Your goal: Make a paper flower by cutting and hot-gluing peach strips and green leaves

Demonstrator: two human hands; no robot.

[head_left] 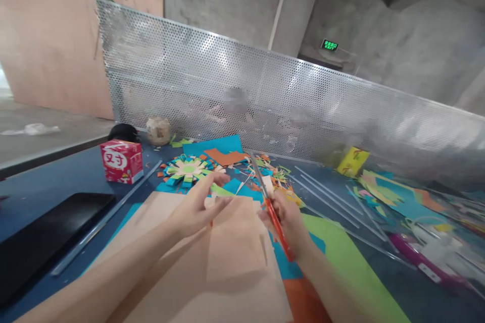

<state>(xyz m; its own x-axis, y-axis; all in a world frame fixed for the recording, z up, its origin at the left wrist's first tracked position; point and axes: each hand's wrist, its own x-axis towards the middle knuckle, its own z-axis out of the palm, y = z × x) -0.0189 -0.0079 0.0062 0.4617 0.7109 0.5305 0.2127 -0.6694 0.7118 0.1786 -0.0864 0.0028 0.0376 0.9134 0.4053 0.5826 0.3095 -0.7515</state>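
Observation:
My right hand [286,214] is closed around a pair of scissors [278,229] with red handles, its metal blades pointing away from me. A pale paper scrap shows beside the blades. Over peach paper sheets [235,247], my left hand [199,204] is held with thumb and fingers apart. A light green paper piece [222,191] shows between its thumb and fingers; whether they touch it I cannot tell. Just beyond that hand lies a layered paper flower [189,169] with blue, orange, peach and green fringed petals.
A red box [122,161] and a black phone-like slab [49,242] are at left. Paper scraps [275,169] lie ahead. Clear sticks [329,197], a yellow packet [352,160] and a purple-and-white tool [424,257] are at right. A perforated metal screen [265,81] stands behind.

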